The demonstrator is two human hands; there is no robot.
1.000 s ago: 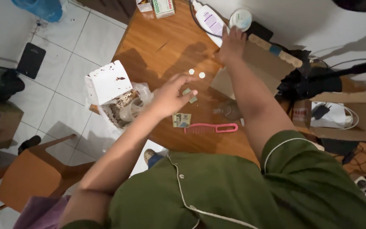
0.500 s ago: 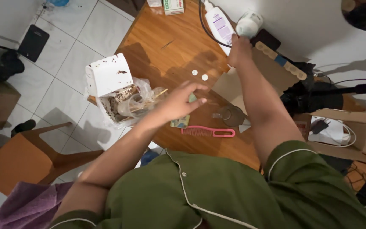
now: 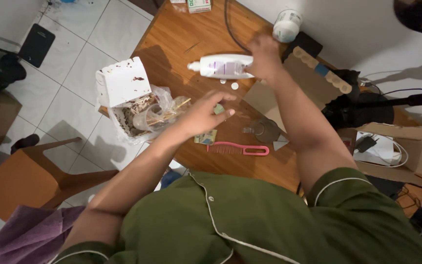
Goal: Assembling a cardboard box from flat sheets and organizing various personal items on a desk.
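Gripping a white bottle (image 3: pixel 223 66) sideways above the table (image 3: pixel 181 39), the right hand (image 3: pixel 264 57) closes round its base; below it, the left hand (image 3: pixel 202 115) pinches a small green piece (image 3: pixel 218 108) near the comb (image 3: pixel 238 149).

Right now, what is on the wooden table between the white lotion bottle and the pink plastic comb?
In the head view, the left hand pinching a small green piece, plus two coins.

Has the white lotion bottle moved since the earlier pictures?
Yes. The right hand now holds the bottle sideways above the two coins; earlier it lay beside the white jar near the wall.
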